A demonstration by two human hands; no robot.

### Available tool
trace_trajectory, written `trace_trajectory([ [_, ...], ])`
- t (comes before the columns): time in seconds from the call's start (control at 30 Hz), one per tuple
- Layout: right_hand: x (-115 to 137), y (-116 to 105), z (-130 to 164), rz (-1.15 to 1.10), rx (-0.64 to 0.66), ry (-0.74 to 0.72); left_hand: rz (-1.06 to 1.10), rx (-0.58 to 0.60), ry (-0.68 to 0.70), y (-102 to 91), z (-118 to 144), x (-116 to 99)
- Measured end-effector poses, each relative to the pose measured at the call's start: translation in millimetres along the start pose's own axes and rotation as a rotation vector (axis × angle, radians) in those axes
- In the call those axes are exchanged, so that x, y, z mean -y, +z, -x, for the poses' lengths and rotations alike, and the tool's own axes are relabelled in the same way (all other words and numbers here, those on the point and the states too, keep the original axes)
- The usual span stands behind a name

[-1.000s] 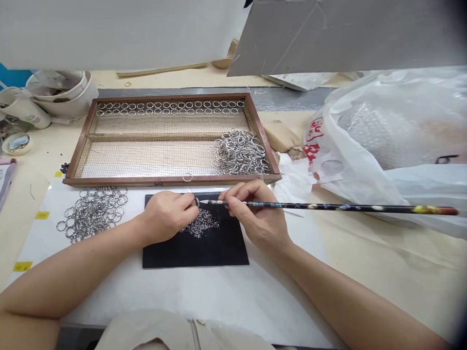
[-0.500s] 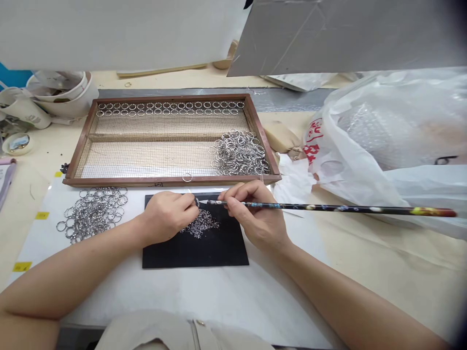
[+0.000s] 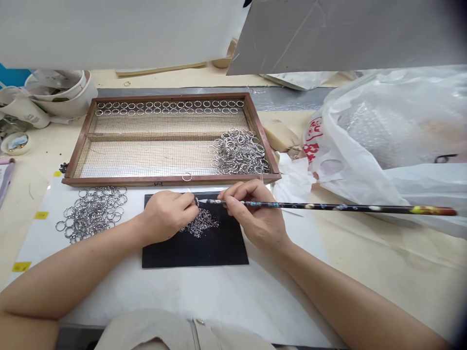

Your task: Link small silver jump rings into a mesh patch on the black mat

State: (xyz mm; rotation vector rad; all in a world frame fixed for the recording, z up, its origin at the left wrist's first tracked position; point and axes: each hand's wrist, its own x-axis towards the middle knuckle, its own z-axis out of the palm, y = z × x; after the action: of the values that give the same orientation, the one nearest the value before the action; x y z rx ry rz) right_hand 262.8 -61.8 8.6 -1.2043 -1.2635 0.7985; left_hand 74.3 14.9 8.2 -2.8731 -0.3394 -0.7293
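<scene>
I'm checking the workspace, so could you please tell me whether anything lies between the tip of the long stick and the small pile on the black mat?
Nothing visible: the stick tip is just above the pile, by the left hand.

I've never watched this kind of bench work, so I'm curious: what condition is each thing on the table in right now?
Left hand: pinched shut on a small piece over the black mat.
Right hand: gripping the long dark painted stick, tip at the left fingers.
Flat black rectangular mat: holds a heap of tiny silver pieces.
Wooden mesh tray: ring row at back, ring pile at right.
Loose silver rings: heaped left of the mat.
</scene>
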Motion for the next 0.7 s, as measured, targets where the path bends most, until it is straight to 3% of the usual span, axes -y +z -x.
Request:
trace_trajectory([
  [0.7,-1.0,-0.7,0.7,-0.027,-0.001,-0.014,0.006,-0.013,-0.007,-0.8,-1.8,-0.3],
])
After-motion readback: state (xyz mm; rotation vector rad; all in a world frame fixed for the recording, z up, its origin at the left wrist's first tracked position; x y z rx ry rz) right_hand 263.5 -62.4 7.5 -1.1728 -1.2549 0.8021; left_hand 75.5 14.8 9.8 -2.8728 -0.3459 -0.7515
